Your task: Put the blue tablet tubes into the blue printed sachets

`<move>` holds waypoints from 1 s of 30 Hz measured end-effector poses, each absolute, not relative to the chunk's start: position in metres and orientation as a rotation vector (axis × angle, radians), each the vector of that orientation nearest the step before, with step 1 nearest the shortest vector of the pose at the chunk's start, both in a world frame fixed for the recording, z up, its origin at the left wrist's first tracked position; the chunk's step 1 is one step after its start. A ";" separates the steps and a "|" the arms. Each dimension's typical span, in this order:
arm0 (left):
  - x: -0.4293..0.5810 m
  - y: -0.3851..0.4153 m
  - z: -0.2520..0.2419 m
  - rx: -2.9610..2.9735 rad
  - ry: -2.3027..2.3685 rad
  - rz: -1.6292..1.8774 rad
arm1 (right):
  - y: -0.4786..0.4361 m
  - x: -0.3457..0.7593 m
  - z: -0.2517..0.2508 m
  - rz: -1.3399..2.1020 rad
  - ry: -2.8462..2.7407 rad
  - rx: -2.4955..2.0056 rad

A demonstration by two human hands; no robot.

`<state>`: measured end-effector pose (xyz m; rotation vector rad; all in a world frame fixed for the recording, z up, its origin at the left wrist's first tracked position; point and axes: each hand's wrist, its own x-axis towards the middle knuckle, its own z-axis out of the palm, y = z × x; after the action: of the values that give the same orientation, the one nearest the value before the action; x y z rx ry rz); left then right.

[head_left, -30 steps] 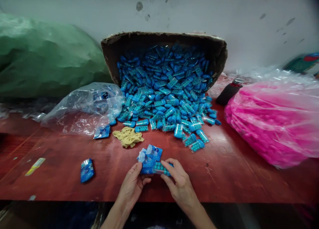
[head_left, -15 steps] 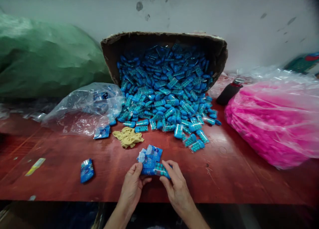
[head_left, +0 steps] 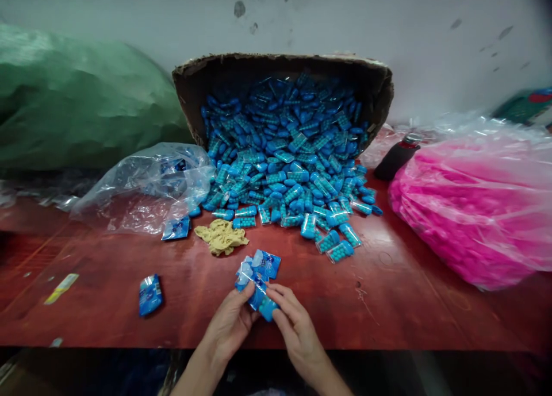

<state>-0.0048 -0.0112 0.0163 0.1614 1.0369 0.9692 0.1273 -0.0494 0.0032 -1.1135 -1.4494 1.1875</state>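
My left hand (head_left: 229, 322) is closed on a blue printed plastic sleeve (head_left: 257, 296), its thumb on top. With my right hand (head_left: 299, 334) I pinch a small clear container of turquoise beads (head_left: 268, 308), which sits against the sleeve's near end. How far the container is inside the sleeve I cannot tell. Just beyond my fingers, several flat blue printed sleeves (head_left: 267, 264) lie on the red table (head_left: 388, 321). A blue wrapped pack (head_left: 150, 295) rests to the left.
A cardboard box (head_left: 185, 91) on its side spills many bead containers (head_left: 293, 172). Around it are a yellow crumpled cloth (head_left: 221, 237), a clear bag (head_left: 129, 183), a large green bag (head_left: 86, 97), a bag of pink items (head_left: 470, 212) and a dark bottle (head_left: 397, 157).
The sleeve and bead container have turned so that their right end points down toward me. My right hand has moved slightly left and down, closer to my left hand.
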 end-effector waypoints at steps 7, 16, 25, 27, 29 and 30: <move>-0.012 -0.011 0.013 0.180 0.760 0.899 | -0.036 0.133 -0.011 1.649 -0.860 -0.843; -0.012 -0.013 0.016 0.308 0.549 0.762 | -0.027 0.150 0.000 1.755 -1.067 -0.824; 0.002 -0.029 0.016 0.179 0.717 0.861 | -0.031 0.147 -0.004 1.690 -1.156 -0.871; 0.006 -0.033 0.017 0.143 0.785 0.897 | -0.032 0.145 -0.004 1.619 -1.197 -0.896; 0.010 -0.036 0.019 0.126 0.841 0.926 | -0.033 0.141 -0.004 1.519 -1.239 -0.921; 0.011 -0.037 0.021 0.130 0.865 0.939 | -0.034 0.140 -0.004 1.459 -1.269 -0.937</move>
<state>0.0107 -0.0371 0.0210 0.1297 0.8646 0.9391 0.1396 -0.0338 -0.0042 -0.9371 -1.2685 1.4593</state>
